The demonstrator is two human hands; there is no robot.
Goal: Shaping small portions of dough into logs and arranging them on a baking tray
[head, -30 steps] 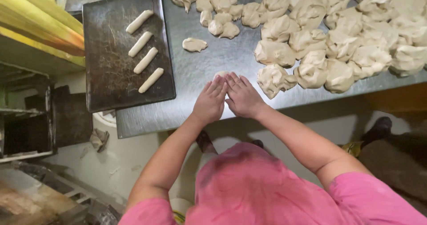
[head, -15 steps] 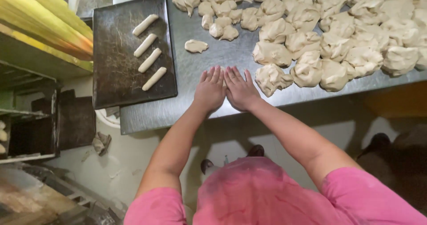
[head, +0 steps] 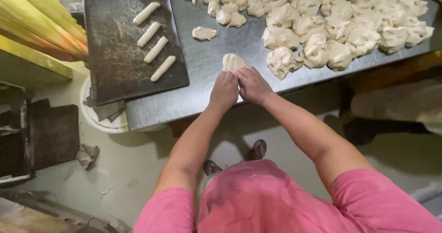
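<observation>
Four dough sticks (head: 153, 37) lie on the tray (head: 115, 76). Left hand (head: 224, 91) and right hand (head: 252, 85) grasp a dough piece (head: 232, 61); a big dough pile (head: 331, 21) waits.

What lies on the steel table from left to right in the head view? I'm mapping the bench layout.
Dark baking tray with four dough sticks → small lone dough piece → flattened dough piece at the left hand and right hand → big heap of dough lumps.
</observation>
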